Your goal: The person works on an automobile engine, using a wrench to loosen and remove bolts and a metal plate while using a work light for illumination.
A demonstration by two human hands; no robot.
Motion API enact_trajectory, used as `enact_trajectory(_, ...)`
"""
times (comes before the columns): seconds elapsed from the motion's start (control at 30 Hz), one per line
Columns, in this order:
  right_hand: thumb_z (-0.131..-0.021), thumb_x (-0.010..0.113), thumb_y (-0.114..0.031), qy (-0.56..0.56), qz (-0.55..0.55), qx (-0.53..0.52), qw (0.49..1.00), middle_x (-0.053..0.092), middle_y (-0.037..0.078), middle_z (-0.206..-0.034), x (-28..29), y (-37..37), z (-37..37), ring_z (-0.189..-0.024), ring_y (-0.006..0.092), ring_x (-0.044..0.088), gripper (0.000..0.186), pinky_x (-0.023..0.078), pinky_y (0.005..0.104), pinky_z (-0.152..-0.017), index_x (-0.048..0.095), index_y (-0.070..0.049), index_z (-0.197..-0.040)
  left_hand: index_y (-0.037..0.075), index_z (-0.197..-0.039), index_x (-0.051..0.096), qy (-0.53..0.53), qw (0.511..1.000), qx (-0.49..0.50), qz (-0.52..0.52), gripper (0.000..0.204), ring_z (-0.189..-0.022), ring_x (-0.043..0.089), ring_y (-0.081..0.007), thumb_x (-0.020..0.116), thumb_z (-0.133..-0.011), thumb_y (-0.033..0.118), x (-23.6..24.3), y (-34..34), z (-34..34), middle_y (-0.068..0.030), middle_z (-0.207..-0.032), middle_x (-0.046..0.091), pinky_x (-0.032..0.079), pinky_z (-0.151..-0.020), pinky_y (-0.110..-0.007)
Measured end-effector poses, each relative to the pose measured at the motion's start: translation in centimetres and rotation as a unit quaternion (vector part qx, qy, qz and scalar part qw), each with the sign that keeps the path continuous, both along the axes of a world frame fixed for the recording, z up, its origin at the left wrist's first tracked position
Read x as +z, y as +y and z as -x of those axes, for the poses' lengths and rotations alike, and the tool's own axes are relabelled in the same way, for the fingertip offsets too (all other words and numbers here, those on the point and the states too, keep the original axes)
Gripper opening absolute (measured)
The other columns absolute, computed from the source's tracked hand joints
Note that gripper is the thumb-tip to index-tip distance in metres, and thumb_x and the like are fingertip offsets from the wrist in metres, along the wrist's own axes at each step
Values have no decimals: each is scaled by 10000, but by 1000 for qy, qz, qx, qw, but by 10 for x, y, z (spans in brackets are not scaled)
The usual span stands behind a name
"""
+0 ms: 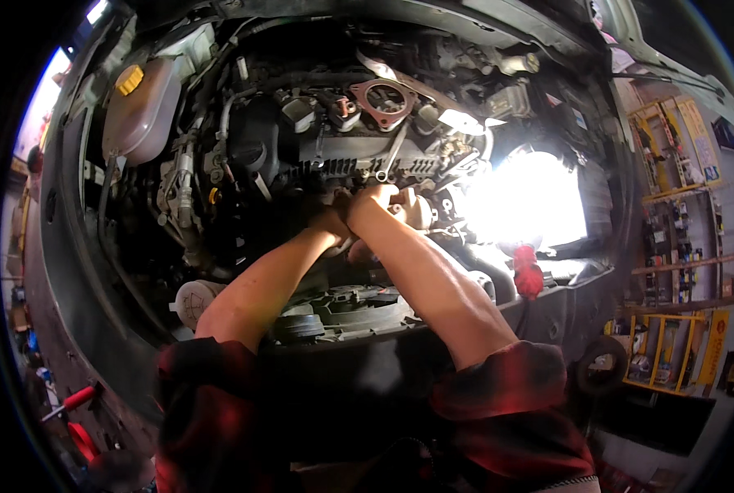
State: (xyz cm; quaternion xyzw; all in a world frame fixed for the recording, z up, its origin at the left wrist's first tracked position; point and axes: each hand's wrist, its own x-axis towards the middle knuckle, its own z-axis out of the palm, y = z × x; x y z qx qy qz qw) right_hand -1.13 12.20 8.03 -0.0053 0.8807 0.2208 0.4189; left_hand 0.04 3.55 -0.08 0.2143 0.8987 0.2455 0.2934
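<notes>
Both of my hands are deep in an engine bay, close together in front of the engine. My right hand (372, 204) has its fingers curled in at the front of the engine, beside a tan metal housing (416, 210); whatever lies in its grip is hidden. Tucked against it, my left hand (329, 217) sits in shadow with its fingers out of sight. Just above the right hand, a ring spanner (394, 153) rests on the engine, ring end toward me. Farther back lies a reddish-brown round flange (386, 102) with an open centre.
A glaring work lamp (539, 201) with a red handle (528, 273) stands right of the engine. At left is a coolant tank (142, 115) with a yellow cap (128, 80). A fan shroud (342, 311) lies below my forearms, and shelves (671, 197) line the right wall.
</notes>
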Motion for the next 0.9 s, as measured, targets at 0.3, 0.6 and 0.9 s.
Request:
enact_trajectory(0.3,-877,613,-358,-12,-28,92,995,628,78,-1238,-3,-8,-7,-1094,343,606,425,496,568,-788,650,-102,-1214,71,-1035,701,96,994,-46,-33,285,-971,660,-344,626,-783,180,-99,-9,11,-179,-1056,680,535,-812,-427)
enact_trajectory(0.6,-852,638,-404,48,-44,80,995,632,82,-1214,-33,2,-5,-1064,335,614,461,511,535,-738,645,-128,-1221,35,-912,720,91,989,-119,-16,177,-862,679,-335,630,-772,95,-151,-10,37,-198,-948,693,538,-740,-449)
enact_trajectory(0.9,-825,651,-454,47,-88,98,990,634,123,-1182,-42,9,-10,-1047,345,612,531,516,509,-715,639,-90,-1211,68,-1126,654,-20,996,-50,-68,303,-995,643,-349,578,-841,139,-98,-3,21,-213,-1156,639,518,-799,-447)
